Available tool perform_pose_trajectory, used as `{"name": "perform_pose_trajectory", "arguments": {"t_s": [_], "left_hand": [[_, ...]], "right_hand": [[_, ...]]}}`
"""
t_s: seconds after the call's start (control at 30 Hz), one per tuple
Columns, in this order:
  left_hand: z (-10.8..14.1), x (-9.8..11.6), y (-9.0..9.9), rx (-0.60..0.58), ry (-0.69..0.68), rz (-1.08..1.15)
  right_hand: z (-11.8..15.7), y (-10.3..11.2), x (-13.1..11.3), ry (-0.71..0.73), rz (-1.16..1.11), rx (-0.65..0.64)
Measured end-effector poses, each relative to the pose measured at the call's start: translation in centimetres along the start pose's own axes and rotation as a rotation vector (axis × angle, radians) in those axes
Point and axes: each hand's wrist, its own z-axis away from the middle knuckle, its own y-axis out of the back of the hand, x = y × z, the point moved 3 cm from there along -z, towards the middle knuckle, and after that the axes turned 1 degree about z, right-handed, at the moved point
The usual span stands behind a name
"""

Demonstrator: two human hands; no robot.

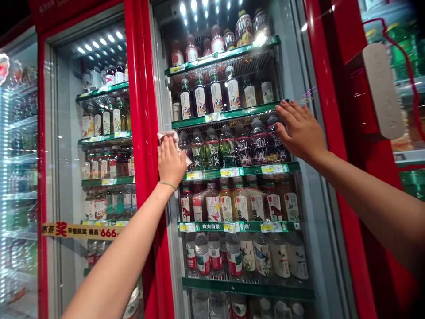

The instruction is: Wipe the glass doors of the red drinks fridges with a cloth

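My left hand [171,163] presses a crumpled white cloth [174,134] against the left edge of a glass cooler door, where the pane meets its frame. The cloth sticks out above the fingertips and beside the thumb; the palm hides the rest. A thin band [168,184] circles my left wrist. Farther right, my right hand [299,129] lies flat on the same door near its right side, fingers stretched and holding nothing. Behind the glass, dark-labelled bottles [229,146] stand on a shelf between the two hands.
Red uprights [141,66] frame the doors. More shelves [232,227] of bottled drinks fill the cooler. At left, a second cooler carries a yellow printed strip [83,231]. A white power strip [383,91] with a red cord [403,48] hangs at right.
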Motion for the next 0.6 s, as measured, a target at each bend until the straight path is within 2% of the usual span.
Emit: {"name": "perform_pose_trajectory", "arguments": {"t_s": [0.03,0.1,0.17,0.23,0.37,0.43,0.47,0.53,0.6], "left_hand": [[1.3,-0.9,0.2,0.009,0.021,0.008],[3.4,-1.0,0.2,0.049,0.064,0.046],[4.5,0.9,-0.6,0.093,0.109,0.079],[4.4,5.0,-1.9,0.071,0.083,0.078],[4.0,15.7,-4.9,-0.081,-0.177,0.042],[4.4,19.5,-5.6,-0.122,-0.331,0.037],[4.7,20.6,-5.8,-0.136,-0.412,0.037],[4.9,20.6,-5.5,-0.153,-0.540,0.029],[4.6,18.2,-4.7,-0.160,-0.586,0.007]], "right_hand": [[0.0,0.0,0.0,-0.004,0.005,0.001],[0.1,0.0,-0.1,-0.006,0.012,0.008],[0.1,0.0,-0.1,-0.003,0.015,0.015],[0.2,0.0,-0.1,-0.003,0.017,0.020],[0.1,0.0,0.1,0.016,-0.005,0.021],[0.1,0.0,0.3,0.027,-0.017,0.019],[0.1,0.0,0.3,0.029,-0.017,0.020],[0.1,-0.1,0.5,0.028,-0.008,0.023],[0.0,-0.1,0.6,0.030,0.003,0.022]]}}
